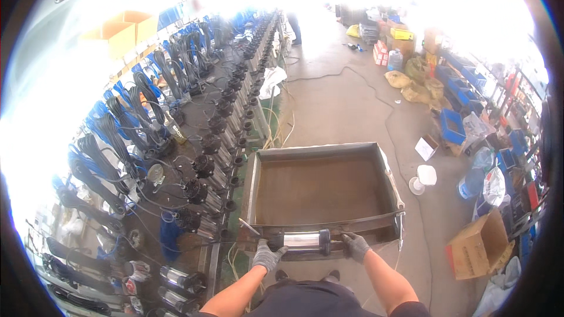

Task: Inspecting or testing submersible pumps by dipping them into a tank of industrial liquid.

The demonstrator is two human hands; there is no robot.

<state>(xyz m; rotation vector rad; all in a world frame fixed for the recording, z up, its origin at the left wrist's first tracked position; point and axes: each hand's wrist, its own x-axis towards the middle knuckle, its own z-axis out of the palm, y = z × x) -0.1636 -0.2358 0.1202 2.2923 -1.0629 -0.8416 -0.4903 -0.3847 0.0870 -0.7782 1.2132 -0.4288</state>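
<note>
A submersible pump with a shiny silver barrel and black end caps lies sideways at the near rim of a metal water tank. Grey work gloves cover both my hands. My left hand is closed at the pump's left end, its thumb pointing along the barrel. At the other end, my right hand has its fingers bent round a dark end piece; the exact grip is partly hidden. Murky brown water stands in the tank. A pale rod sticks up near my left hand.
Long rows of similar pumps with coiled black cables fill the left side. To the right are a white stool, an open cardboard box, blue bins and large bottles. A cable runs along the floor.
</note>
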